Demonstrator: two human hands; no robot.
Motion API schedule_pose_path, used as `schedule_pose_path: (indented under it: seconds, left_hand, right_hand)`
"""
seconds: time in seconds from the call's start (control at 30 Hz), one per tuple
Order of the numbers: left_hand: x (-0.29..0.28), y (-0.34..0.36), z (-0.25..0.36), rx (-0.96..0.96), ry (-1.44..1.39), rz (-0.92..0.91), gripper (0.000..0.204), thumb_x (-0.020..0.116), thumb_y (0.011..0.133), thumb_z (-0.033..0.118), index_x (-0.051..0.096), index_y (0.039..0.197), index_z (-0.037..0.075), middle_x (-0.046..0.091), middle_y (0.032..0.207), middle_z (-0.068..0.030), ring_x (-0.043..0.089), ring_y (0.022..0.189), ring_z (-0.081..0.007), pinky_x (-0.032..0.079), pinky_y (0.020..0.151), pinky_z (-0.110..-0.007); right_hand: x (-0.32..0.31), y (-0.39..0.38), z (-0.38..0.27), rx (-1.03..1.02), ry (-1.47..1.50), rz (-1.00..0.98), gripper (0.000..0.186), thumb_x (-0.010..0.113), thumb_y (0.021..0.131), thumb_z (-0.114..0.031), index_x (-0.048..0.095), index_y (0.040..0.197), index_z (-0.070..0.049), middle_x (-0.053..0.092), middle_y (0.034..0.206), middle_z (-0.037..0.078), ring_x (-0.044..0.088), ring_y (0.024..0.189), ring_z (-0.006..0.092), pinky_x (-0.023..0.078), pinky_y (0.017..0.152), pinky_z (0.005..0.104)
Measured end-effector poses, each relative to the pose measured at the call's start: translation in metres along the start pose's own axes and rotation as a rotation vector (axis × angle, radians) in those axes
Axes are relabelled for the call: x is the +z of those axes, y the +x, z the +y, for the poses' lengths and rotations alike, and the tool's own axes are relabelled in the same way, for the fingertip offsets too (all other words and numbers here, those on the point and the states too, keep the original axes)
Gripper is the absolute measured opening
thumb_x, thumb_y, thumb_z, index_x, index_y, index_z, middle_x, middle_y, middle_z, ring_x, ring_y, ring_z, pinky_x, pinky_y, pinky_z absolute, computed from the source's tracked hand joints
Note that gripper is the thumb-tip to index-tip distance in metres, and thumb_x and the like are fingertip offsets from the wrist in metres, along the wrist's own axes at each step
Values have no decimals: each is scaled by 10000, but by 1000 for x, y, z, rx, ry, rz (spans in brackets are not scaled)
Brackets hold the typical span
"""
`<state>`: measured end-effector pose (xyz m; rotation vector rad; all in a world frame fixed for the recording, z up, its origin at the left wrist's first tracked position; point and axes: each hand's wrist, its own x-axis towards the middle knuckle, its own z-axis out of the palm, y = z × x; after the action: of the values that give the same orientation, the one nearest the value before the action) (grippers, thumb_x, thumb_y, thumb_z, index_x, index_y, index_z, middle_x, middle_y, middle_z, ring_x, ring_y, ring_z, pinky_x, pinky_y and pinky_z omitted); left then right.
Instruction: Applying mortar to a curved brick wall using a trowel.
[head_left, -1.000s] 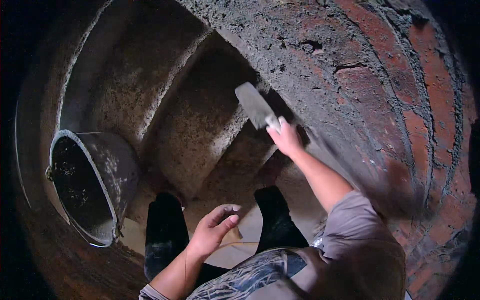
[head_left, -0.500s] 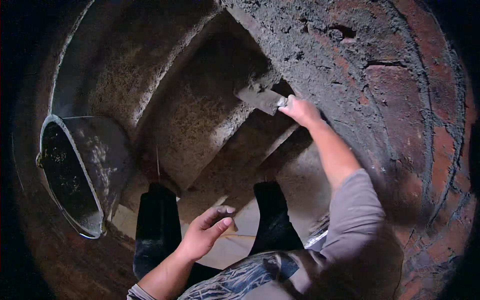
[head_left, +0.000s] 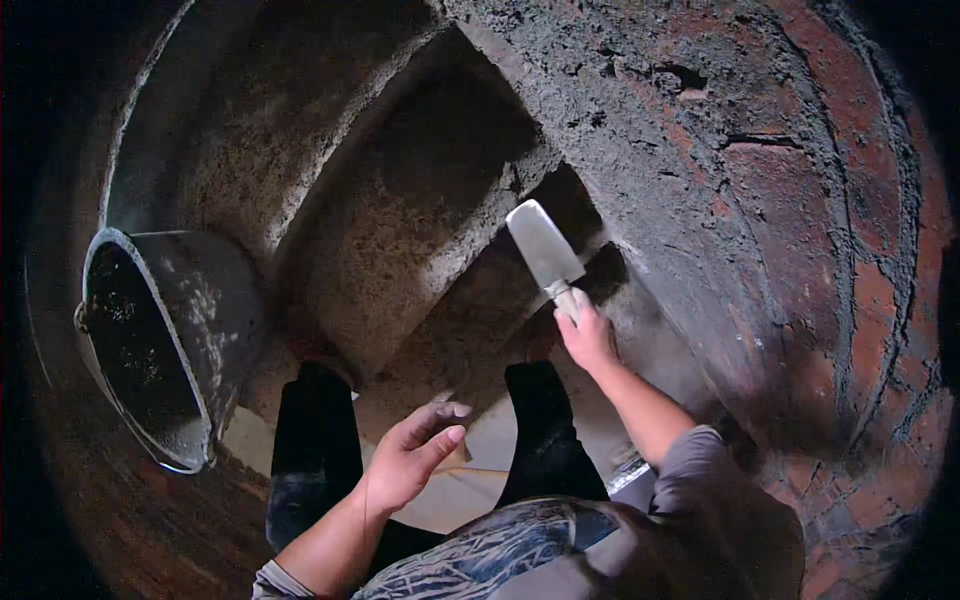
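My right hand [head_left: 588, 330] is closed round the pale handle of a trowel [head_left: 543, 245]. Its flat metal blade points up and away to the left, in the air over the edge of a step, apart from the wall. The upper blade face looks mostly bare and shiny. Rough grey mortar [head_left: 620, 110] coats the wall just beyond and to the right. Low in front of my body, my left hand [head_left: 410, 460] hangs with its fingers loosely bent and the thumb apart, holding nothing visible.
A dark bucket [head_left: 220, 330] with a mortar-smeared rim lies tipped at the left, its mouth toward the left. Dusty steps [head_left: 350, 250] with pale edges run diagonally ahead of my legs. Red brickwork [head_left: 785, 190] with grey joints shows at the right.
My right hand has drawn the trowel back toward me, away from the corner of wall and step, and swung the blade more upright. The left hand has hardly moved.
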<state>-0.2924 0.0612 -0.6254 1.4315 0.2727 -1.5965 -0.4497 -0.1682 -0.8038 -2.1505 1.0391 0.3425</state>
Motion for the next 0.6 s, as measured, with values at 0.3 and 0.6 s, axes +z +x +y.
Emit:
schedule_pose_path:
  seconds: [0.3,0.6]
  left_hand:
    - [-4,1,4,51,-3,-5,279,549,908,129,544,1153,-4,578,1061,-58,503,934,-127,394,843,-227]
    - [-6,1,15,26,6,-10,289,551,908,137,542,1159,-6,582,1076,-67,510,951,-128,394,858,-229]
  right_hand:
    - [-47,46,-12,-62,-202,40,394,593,801,-273,547,1135,-68,632,821,217,584,694,419,462,608,470]
    - [2,25,-12,129,-33,115,381,598,801,-281,553,1105,-56,635,775,216,591,668,420,464,588,477]
